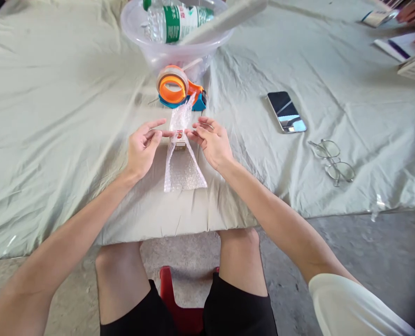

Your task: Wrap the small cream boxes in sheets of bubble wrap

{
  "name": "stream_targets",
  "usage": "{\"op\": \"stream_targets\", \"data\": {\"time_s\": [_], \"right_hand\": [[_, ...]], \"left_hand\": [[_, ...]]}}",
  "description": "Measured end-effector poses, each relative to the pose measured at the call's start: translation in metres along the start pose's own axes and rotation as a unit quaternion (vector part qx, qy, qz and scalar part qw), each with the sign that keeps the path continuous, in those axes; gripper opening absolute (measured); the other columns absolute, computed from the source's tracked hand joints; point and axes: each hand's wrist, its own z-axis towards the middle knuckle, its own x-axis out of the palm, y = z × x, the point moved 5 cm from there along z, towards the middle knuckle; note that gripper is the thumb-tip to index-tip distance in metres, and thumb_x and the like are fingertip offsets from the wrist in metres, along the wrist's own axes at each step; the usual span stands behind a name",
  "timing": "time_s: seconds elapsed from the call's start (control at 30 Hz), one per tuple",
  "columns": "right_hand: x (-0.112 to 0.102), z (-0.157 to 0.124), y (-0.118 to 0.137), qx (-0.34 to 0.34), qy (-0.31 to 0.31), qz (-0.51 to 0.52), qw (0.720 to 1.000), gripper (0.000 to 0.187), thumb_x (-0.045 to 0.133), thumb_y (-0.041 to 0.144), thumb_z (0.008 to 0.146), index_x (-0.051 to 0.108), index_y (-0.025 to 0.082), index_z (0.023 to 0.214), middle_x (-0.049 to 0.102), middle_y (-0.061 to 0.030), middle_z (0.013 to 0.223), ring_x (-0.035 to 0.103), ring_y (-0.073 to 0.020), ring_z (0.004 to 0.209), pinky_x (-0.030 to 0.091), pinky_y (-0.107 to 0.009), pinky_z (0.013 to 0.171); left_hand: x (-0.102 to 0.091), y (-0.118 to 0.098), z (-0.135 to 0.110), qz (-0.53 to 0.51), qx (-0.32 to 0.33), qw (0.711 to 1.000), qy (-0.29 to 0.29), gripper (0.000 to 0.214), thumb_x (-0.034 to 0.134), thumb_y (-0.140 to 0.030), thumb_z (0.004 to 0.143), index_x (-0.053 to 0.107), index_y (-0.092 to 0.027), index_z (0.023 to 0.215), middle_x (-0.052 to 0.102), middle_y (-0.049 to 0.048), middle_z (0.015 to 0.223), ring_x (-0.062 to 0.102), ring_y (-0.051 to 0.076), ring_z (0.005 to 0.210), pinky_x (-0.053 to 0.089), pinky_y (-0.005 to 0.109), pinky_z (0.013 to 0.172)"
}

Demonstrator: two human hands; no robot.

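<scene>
While the small box point(180, 144) is set in bubble wrap point(185, 175) near the worktop's point(137, 212) front edge, its near end is left uncovered; the wrapping is judged half done, untaped. The left hand point(142, 150) is loosely spread, index finger extended to the box; whether wrap is pinched by the right hand point(215, 145) cannot be told. Beyond, the tape dispenser point(172, 97) is partly hidden; a co-worker's hand point(414, 13) is cut off.

Tiny whitish box point(180, 139) with a red print, sitting right between the fingertips point(169, 134). Pinkish clear bubble wrap point(185, 171) runs past the fingers both ways, wider on the near side.
</scene>
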Motion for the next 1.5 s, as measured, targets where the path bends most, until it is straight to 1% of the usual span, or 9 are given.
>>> {"op": "stream_targets", "data": {"time_s": [0.2,0.4,0.67,0.9,1.03,1.17,1.27,1.4,1.5], "right_hand": [[0.014,-0.011,0.021,-0.062,0.045,-0.129,0.989,0.033,0.082,0.057,0.1,0.074,0.029,0.116,0.082,-0.0085,0.135,0.08,-0.0269,0.12,0.07,-0.048,0.113],[0.02,-0.018,0.035,-0.149,0.054,-0.213,0.964,0.01,0.075,0.038,0.106,0.08,0.029,0.108,0.082,-0.0085,0.135,0.079,-0.0269,0.121,0.067,-0.05,0.113],[0.031,-0.023,0.043,-0.251,0.103,-0.275,0.923,0.015,0.069,0.035,0.11,0.083,0.031,0.107,0.081,-0.0082,0.137,0.074,-0.0306,0.138,0.056,-0.058,0.131],[0.033,-0.021,0.038,-0.224,0.112,-0.3,0.92,0.022,0.065,0.036,0.112,0.087,0.036,0.113,0.076,-0.0076,0.143,0.069,-0.0333,0.143,0.055,-0.063,0.133],[0.032,-0.023,0.04,-0.241,0.122,-0.315,0.91,0.023,0.066,0.042,0.113,0.088,0.038,0.117,0.075,-0.0081,0.147,0.069,-0.0344,0.142,0.055,-0.064,0.132],[0.032,-0.023,0.042,-0.23,0.126,-0.322,0.91,0.027,0.061,0.044,0.116,0.087,0.038,0.116,0.075,-0.0082,0.148,0.067,-0.0344,0.146,0.056,-0.064,0.133],[0.032,-0.02,0.039,-0.195,0.119,-0.302,0.925,0.027,0.059,0.042,0.117,0.085,0.038,0.113,0.074,-0.0069,0.149,0.068,-0.0301,0.146,0.06,-0.057,0.132],[0.028,-0.013,0.03,-0.165,0.095,-0.222,0.956,0.016,0.071,0.045,0.11,0.077,0.033,0.118,0.074,-0.0085,0.143,0.075,-0.0282,0.134,0.069,-0.05,0.116],[0.02,-0.006,0.02,-0.119,0.063,-0.203,0.97,0.047,0.087,0.053,0.1,0.067,0.03,0.137,0.07,-0.0122,0.156,0.074,-0.0305,0.138,0.069,-0.05,0.114]], "left_hand": [[0.007,-0.012,-0.004,0.105,0.091,0.99,0.025,0.023,0.065,-0.035,0.119,0.08,-0.03,0.136,0.089,0.0068,0.134,0.08,0.029,0.14,0.056,0.057,0.133],[0.012,-0.01,-0.006,0.12,0.12,0.984,0.048,0.028,0.063,-0.026,0.118,0.077,-0.028,0.142,0.086,0.0073,0.139,0.081,0.027,0.136,0.062,0.048,0.127],[0.011,-0.007,-0.003,0.073,0.114,0.991,0.012,0.026,0.062,-0.033,0.12,0.072,-0.03,0.143,0.075,0.0083,0.149,0.084,0.027,0.131,0.068,0.046,0.121],[0.006,0.0,0.002,0.107,0.065,0.992,-0.026,0.014,0.076,-0.028,0.113,0.076,-0.03,0.127,0.075,0.0076,0.138,0.075,0.027,0.135,0.075,0.037,0.094],[0.009,0.001,0.005,0.108,0.096,0.989,0.002,0.009,0.07,-0.022,0.116,0.077,-0.028,0.116,0.079,0.005,0.127,0.076,0.025,0.126,0.069,0.043,0.106],[0.006,0.01,0.008,0.116,0.088,0.989,-0.013,0.017,0.076,-0.03,0.114,0.074,-0.028,0.13,0.077,0.0077,0.145,0.071,0.029,0.141,0.064,0.046,0.111],[0.003,0.027,0.01,0.143,0.033,0.989,-0.032,0.04,0.084,-0.043,0.109,0.071,-0.028,0.143,0.076,0.0114,0.152,0.07,0.032,0.147,0.059,0.051,0.124],[0.007,0.045,0.015,0.152,0.002,0.988,0.016,0.038,0.079,-0.058,0.111,0.081,-0.027,0.132,0.079,0.0132,0.15,0.066,0.037,0.155,0.046,0.06,0.138],[0.007,0.052,0.018,0.132,-0.009,0.99,0.037,0.043,0.077,-0.065,0.111,0.083,-0.029,0.133,0.074,0.0139,0.162,0.053,0.041,0.169,0.035,0.067,0.143]]}}
